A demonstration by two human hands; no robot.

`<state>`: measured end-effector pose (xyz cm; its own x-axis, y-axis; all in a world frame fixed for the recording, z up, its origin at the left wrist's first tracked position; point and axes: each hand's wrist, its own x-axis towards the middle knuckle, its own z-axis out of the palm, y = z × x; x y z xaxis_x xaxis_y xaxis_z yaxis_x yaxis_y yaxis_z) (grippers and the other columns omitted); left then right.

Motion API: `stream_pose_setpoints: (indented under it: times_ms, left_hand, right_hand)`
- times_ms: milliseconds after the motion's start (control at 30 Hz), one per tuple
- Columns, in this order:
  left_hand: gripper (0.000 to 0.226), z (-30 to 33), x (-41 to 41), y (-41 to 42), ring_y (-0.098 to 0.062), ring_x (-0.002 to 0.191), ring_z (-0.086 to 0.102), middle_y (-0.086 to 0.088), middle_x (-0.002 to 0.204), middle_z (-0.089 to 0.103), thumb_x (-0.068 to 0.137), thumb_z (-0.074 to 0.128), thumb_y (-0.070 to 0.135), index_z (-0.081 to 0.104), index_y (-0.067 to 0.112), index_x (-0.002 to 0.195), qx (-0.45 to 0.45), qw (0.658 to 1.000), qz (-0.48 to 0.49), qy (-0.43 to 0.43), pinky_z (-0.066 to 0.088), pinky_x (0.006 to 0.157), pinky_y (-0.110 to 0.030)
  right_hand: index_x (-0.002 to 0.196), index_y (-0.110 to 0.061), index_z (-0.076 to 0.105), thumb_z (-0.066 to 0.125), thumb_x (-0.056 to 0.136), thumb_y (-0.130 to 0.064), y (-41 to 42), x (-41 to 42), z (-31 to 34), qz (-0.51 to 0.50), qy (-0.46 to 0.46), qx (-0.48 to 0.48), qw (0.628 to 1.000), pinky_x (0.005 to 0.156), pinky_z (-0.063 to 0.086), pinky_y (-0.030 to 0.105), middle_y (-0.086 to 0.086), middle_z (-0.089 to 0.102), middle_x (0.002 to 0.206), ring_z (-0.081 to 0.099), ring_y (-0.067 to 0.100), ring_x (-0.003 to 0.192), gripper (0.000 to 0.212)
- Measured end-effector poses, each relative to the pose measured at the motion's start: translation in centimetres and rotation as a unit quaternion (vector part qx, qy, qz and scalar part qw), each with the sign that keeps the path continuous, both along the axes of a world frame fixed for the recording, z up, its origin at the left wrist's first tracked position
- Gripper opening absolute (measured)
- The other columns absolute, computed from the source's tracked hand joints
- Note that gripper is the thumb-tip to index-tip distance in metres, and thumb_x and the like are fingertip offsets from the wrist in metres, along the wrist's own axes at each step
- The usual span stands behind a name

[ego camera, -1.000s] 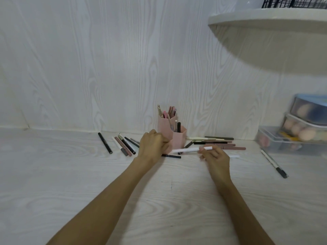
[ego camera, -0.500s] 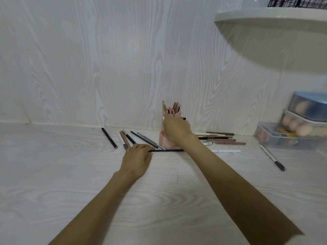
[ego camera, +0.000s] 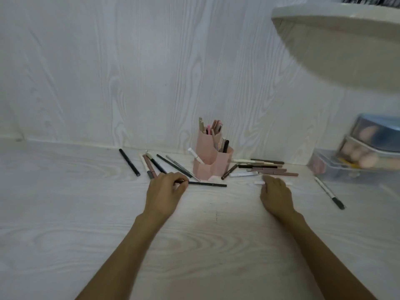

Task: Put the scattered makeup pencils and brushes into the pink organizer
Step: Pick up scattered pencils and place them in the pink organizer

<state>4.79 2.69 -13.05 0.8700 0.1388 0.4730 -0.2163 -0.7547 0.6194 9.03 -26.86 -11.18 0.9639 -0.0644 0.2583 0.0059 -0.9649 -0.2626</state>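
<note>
The left hand (ego camera: 165, 190) pinches one end of a black pencil (ego camera: 206, 184) that lies flat on the table (ego camera: 65, 213), its far end in front of the pink organizer (ego camera: 213, 162). The right hand (ego camera: 276, 194) rests with its fingers over a white pencil (ego camera: 259, 182); whether it grips it cannot be told. More pencils lie on both sides of the organizer, and several stand in it.

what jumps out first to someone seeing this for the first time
The pink organizer stands by the back wall, already bristling with pencils, with more scattered on the table on both sides of it. In front, the left hand pinches the end of a long black pencil, and the right hand reaches onto a white pencil.
</note>
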Motion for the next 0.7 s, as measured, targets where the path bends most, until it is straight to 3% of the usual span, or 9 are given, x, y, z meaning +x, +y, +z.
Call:
stream_pose_setpoints:
  times_ms: [67, 167, 267, 367, 467, 567, 700]
  left_hand:
    - [0.009, 0.3, -0.3, 0.0, 0.001, 0.082, 0.056, 0.022, 0.088, 0.068, 0.089, 0.063, 0.034, 0.070, 0.034, 0.092, -0.074, 0.997, -0.016, -0.004, 0.036, 0.065, -0.013]
    - [0.008, 1.9, -1.1, 0.2, 0.001, 0.079, 0.059, 0.022, 0.084, 0.068, 0.087, 0.067, 0.027, 0.070, 0.034, 0.087, -0.187, 0.980, -0.050, -0.047, 0.041, 0.068, -0.014]
    - [0.012, 5.3, -2.1, 0.5, 0.001, 0.067, 0.057, 0.022, 0.075, 0.066, 0.085, 0.070, 0.021, 0.069, 0.033, 0.083, -0.273, 0.951, -0.054, -0.134, 0.043, 0.059, -0.011]
    - [0.003, 10.5, -1.8, 0.7, 0.005, 0.072, 0.059, 0.020, 0.079, 0.067, 0.085, 0.070, 0.028, 0.070, 0.026, 0.087, -0.322, 0.916, -0.009, -0.238, 0.044, 0.059, -0.008]
    - [0.020, 15.7, 0.1, -0.1, 0.004, 0.076, 0.063, 0.016, 0.082, 0.067, 0.083, 0.071, 0.033, 0.066, 0.025, 0.100, -0.289, 0.907, 0.026, -0.304, 0.049, 0.069, -0.012]
    - [0.033, 18.2, 2.8, -1.7, 0.006, 0.075, 0.063, 0.018, 0.083, 0.068, 0.085, 0.067, 0.041, 0.055, 0.029, 0.113, -0.152, 0.943, 0.068, -0.288, 0.042, 0.065, -0.012]
    - [0.024, 17.3, 6.3, -3.6, -0.010, 0.081, 0.069, 0.009, 0.095, 0.074, 0.091, 0.061, 0.037, 0.057, 0.024, 0.110, 0.009, 0.966, 0.082, -0.243, 0.034, 0.059, -0.022]
  right_hand:
    - [0.129, -0.008, 0.052, 0.041, 0.095, -0.014, 1.0, -0.1, -0.8, -0.008, -0.025, 0.008, 1.000, 0.103, 0.036, 0.043, 0.015, 0.053, 0.134, 0.044, 0.032, 0.125, 0.036]
    - [0.117, -0.017, 0.063, 0.047, 0.094, -0.022, 3.6, -0.2, -0.7, 0.035, -0.059, 0.025, 0.997, 0.093, 0.042, 0.040, 0.010, 0.061, 0.121, 0.053, 0.028, 0.112, 0.028]
    - [0.110, -0.024, 0.067, 0.052, 0.092, -0.027, 4.8, -0.5, -0.8, 0.128, -0.063, 0.052, 0.988, 0.088, 0.040, 0.036, 0.001, 0.063, 0.108, 0.052, 0.021, 0.106, 0.023]
    - [0.105, -0.024, 0.068, 0.057, 0.090, -0.030, 4.3, -0.4, -1.0, 0.145, -0.074, 0.085, 0.983, 0.086, 0.038, 0.034, -0.001, 0.063, 0.102, 0.051, 0.019, 0.103, 0.020]
    - [0.103, -0.026, 0.068, 0.057, 0.089, -0.033, 4.1, -0.4, -1.1, 0.155, -0.073, 0.090, 0.981, 0.085, 0.038, 0.032, -0.004, 0.063, 0.101, 0.050, 0.015, 0.100, 0.019]
    - [0.102, -0.027, 0.068, 0.057, 0.090, -0.032, 4.2, -0.6, -1.2, 0.164, -0.078, 0.097, 0.979, 0.081, 0.036, 0.028, -0.007, 0.062, 0.098, 0.050, 0.013, 0.096, 0.018]
    - [0.102, -0.027, 0.069, 0.058, 0.089, -0.031, 4.1, -0.6, -1.1, 0.168, -0.077, 0.105, 0.977, 0.079, 0.034, 0.027, -0.006, 0.061, 0.098, 0.049, 0.013, 0.095, 0.017]
